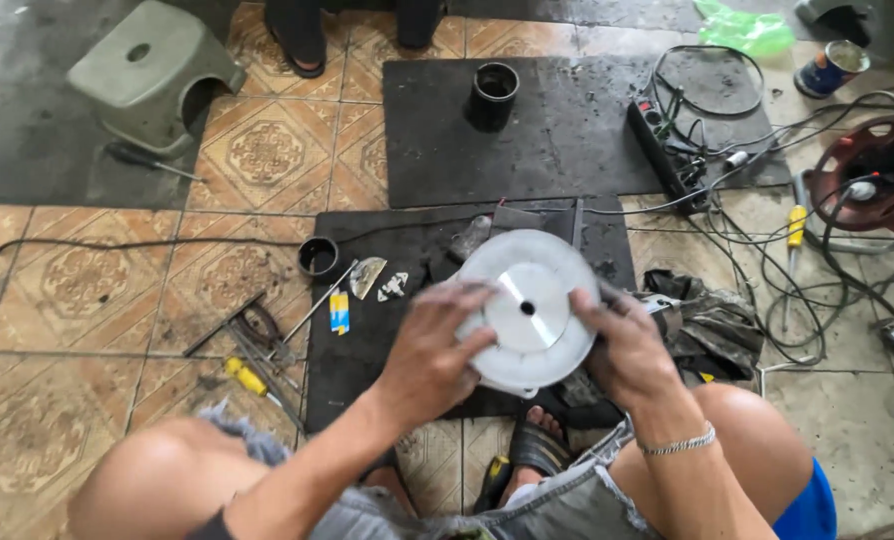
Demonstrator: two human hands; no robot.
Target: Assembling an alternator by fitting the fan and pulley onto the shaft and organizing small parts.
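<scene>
A round silver metal disc (530, 300) with a small hole in its middle is held up over a black rubber mat (367, 340). My left hand (435, 345) grips its left rim, fingers curled over the edge. My right hand (622, 345) grips its right rim; a thin silver bracelet circles that wrist. My bare knees frame the bottom of the view, and a sandalled foot (537, 440) rests on the floor under the disc.
A small black cup (318, 256), metal scraps, pliers and a yellow-handled screwdriver (252, 380) lie left. A black cylinder (494, 93) stands on a second mat. A power strip (667, 150), tangled cables and a red reel (872, 175) fill the right. A green stool (152, 70) sits far left.
</scene>
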